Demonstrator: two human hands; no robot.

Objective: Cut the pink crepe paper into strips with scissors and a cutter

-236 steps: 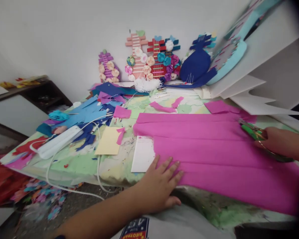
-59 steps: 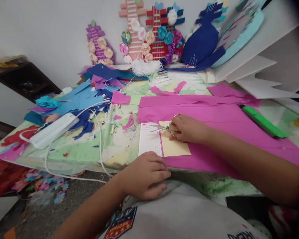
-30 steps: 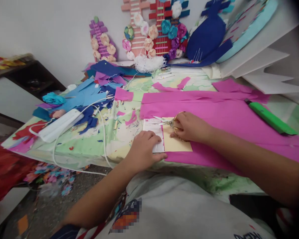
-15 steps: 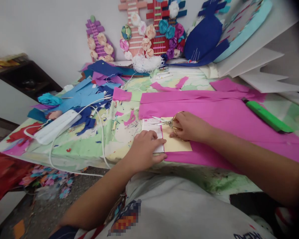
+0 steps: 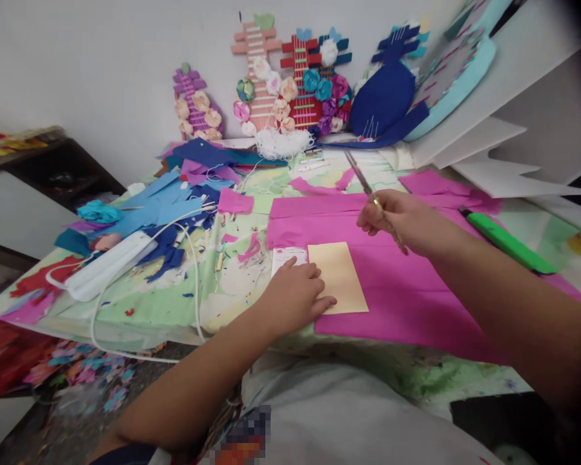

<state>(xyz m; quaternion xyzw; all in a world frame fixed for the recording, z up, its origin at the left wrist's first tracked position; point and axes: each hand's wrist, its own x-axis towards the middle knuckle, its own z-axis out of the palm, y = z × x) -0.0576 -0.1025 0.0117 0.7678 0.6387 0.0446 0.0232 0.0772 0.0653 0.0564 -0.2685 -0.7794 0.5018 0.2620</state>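
My left hand (image 5: pixel 297 294) lies with its fingers apart on the left edge of a pale yellow card (image 5: pixel 341 278) and on a white piece of paper (image 5: pixel 288 256) beside it. The card rests on a wide pink sheet (image 5: pixel 416 271). Raised above that sheet, my right hand (image 5: pixel 397 219) is closed round a pair of scissors (image 5: pixel 361 173), whose blades point up and away to the left.
A green box cutter (image 5: pixel 508 242) lies at the right. White power strip (image 5: pixel 109 258) with a cable and blue scraps (image 5: pixel 159 187) are at the left. Decorated paper instruments (image 5: pixel 303 84) stand against the wall, with white thread (image 5: pixel 283 143) below.
My right hand has lifted the scissors off the card and up to the right, and their blades have come together. My left hand has shifted slightly right onto the card.
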